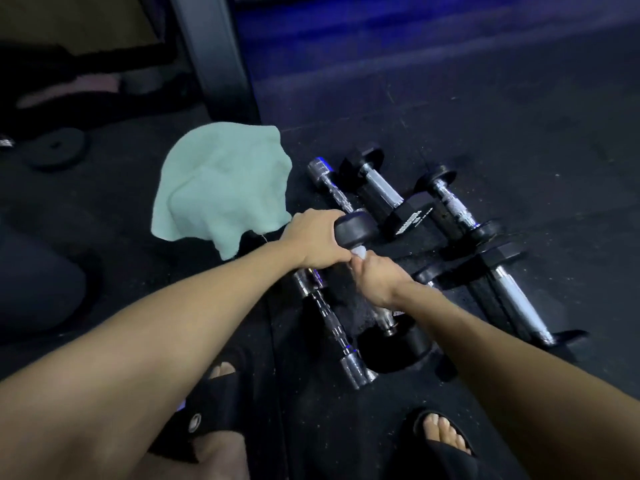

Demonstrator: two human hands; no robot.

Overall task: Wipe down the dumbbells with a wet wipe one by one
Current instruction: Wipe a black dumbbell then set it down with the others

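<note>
My left hand point(311, 242) gripped the black round rubber dumbbell head point(355, 230), steadying it at centre; at its five o'clock my right hand point(375, 275) pinched the white wet wipe point(358, 251) against the head's underside to scrub it.

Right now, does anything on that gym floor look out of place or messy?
Mainly the pale green towel: it lies crumpled on the black floor beside the dumbbells. The dumbbells lie loose at differing angles, not racked. Nothing looks spilled or broken.
</note>
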